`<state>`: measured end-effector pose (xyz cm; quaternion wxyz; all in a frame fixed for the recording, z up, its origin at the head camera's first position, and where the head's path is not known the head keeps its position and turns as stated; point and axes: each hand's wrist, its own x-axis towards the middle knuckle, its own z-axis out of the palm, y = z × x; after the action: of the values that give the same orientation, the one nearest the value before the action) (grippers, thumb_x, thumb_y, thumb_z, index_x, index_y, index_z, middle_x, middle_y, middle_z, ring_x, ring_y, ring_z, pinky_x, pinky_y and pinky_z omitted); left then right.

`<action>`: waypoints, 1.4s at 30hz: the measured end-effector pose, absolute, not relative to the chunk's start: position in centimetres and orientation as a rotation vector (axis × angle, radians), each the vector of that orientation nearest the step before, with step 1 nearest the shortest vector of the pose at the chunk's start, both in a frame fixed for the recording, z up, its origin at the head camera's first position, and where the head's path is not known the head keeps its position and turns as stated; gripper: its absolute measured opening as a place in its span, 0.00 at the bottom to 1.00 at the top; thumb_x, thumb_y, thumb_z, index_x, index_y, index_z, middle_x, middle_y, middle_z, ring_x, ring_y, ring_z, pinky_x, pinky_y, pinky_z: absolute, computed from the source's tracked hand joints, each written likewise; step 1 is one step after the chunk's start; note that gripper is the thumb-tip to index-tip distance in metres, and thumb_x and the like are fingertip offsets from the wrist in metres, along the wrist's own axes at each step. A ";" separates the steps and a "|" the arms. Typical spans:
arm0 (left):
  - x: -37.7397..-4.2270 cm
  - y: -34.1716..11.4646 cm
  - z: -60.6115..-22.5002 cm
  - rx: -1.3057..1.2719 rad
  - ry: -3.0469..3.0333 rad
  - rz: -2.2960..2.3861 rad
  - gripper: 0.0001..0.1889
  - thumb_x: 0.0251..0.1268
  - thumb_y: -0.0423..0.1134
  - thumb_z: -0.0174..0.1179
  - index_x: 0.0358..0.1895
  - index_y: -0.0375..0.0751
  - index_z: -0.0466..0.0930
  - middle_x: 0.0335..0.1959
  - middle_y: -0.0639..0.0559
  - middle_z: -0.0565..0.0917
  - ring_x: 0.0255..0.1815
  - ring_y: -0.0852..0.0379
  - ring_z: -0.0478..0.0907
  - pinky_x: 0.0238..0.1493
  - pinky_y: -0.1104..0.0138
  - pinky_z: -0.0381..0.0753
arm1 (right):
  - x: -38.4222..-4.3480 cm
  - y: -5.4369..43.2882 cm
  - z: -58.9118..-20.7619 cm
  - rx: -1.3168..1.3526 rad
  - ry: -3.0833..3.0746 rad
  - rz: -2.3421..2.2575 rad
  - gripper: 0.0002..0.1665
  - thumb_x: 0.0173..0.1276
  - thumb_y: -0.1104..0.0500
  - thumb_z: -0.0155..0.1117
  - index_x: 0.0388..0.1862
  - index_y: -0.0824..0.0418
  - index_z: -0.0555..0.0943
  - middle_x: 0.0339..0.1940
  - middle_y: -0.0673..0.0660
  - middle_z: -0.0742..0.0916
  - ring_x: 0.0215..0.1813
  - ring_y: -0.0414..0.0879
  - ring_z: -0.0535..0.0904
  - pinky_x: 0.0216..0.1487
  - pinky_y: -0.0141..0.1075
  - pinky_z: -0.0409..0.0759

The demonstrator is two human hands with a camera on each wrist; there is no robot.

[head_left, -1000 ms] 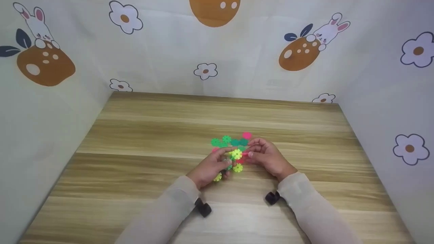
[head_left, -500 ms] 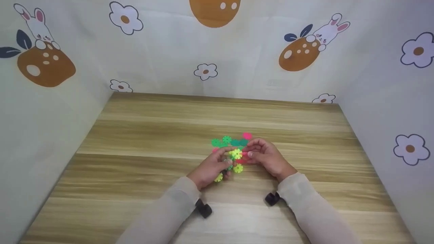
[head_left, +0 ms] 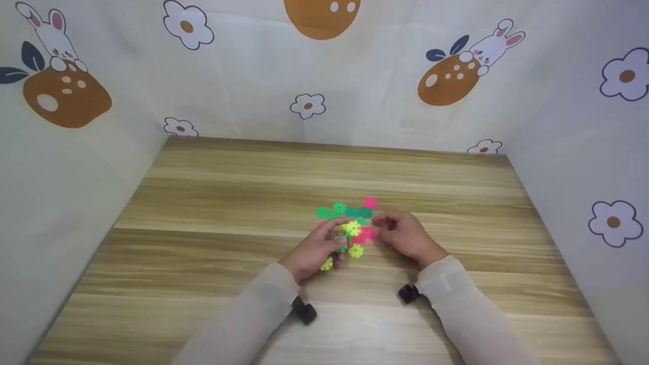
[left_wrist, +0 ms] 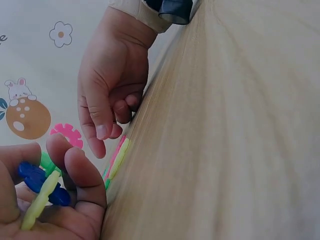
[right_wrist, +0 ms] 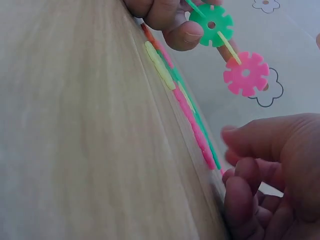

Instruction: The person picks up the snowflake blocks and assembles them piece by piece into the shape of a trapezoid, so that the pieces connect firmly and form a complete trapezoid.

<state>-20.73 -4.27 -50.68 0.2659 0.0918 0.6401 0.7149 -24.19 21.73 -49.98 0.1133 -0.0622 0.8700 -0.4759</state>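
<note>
My left hand holds a small chain of slotted snowflake discs over the table. In the left wrist view a blue disc and a yellow disc are in its fingers. The right wrist view shows a green disc by the fingers, joined through an edge-on yellow disc to a pink disc at the chain's free end. My right hand is just right of the chain, low by the table. Its fingers are loosely bent with nothing between them.
Loose discs lie flat around and beneath the left hand: a green disc, a pink disc, a teal disc and a yellow disc among several. The wooden table is enclosed by patterned cloth walls.
My right hand has let go of the pink disc and drawn slightly right. The pink disc stays on the chain in my left hand, which has barely moved.
</note>
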 end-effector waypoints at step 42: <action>-20.9 -4.2 -50.9 0.236 1.747 1.921 0.24 0.84 0.38 0.53 0.77 0.57 0.67 0.44 0.47 0.76 0.33 0.57 0.78 0.35 0.67 0.83 | -24.4 21.9 -50.8 -0.145 1.927 -2.065 0.10 0.71 0.75 0.54 0.46 0.65 0.76 0.30 0.52 0.85 0.29 0.41 0.84 0.31 0.32 0.86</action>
<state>-20.88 -4.16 -50.89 0.2640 0.0873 0.6463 0.7106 -24.38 21.88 -50.78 0.1561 -0.0506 0.6731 -0.7212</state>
